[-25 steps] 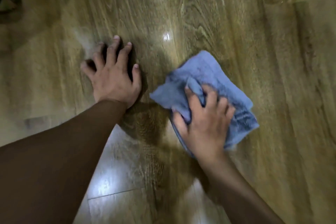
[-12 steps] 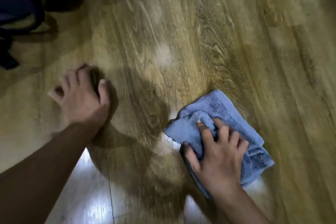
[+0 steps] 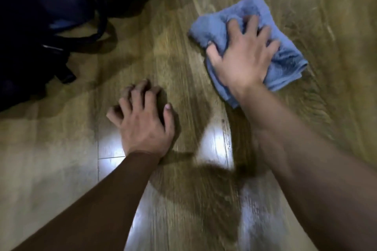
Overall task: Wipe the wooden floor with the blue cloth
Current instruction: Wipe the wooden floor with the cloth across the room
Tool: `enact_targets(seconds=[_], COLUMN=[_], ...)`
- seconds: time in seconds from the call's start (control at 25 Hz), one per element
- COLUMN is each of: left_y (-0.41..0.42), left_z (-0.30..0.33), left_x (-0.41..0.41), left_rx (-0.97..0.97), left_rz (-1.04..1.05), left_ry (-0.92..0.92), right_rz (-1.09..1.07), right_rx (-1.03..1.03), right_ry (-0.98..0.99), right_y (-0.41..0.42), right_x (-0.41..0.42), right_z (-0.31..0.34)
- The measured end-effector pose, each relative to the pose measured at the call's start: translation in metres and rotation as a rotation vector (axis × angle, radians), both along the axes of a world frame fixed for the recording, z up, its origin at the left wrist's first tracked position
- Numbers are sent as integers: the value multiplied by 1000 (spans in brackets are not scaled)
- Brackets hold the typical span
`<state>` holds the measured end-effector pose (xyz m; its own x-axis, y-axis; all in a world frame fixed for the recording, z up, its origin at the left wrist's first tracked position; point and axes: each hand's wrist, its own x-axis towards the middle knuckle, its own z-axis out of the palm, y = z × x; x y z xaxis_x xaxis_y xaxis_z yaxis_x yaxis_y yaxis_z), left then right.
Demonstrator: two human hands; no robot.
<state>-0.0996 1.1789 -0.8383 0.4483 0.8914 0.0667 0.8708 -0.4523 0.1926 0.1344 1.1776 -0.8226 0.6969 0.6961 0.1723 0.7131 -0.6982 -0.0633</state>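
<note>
Your right hand (image 3: 242, 53) has pushed the blue cloth (image 3: 285, 61) farther away, so a new bit of floor (image 3: 336, 16) is getting wiped. Your fingers are spread wide and press into the soft, bunched, fluffy cloth, far right. Your left hand (image 3: 142, 122) has slid nearer, fingers curled, holding nothing, propped on the shiny, smooth boards. A dark bag (image 3: 51, 16) now shows far left.

Blue cloth (image 3: 285, 61): soft terry, matt. Wooden floor (image 3: 336, 16): grained, glossy. Bag (image 3: 40, 6): dark fabric.
</note>
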Motion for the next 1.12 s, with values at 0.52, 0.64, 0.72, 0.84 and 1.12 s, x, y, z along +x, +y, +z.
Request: enact_targets(seconds=[0.52,0.64,0.72,0.84,1.12], left_y=[2,0,5,18,6], left_z=[-7,-5,5,23,1], left_x=[-2,-1,-2,-25,-123], left_rx=[60,28,-121,-271,-54], left_rz=[25,37,33,14,430], left_ry=[-35,17,-56,-235,-49], right_rz=[125,115,136,227,265], right_rx=[31,7,-29,-65,-12], right_ry=[14,74,102,126,122], right_y=[-96,-138,-174,-227,-234], right_x=[-85,-124,-151,-185,-185], right_z=[0,1,4,8,-5])
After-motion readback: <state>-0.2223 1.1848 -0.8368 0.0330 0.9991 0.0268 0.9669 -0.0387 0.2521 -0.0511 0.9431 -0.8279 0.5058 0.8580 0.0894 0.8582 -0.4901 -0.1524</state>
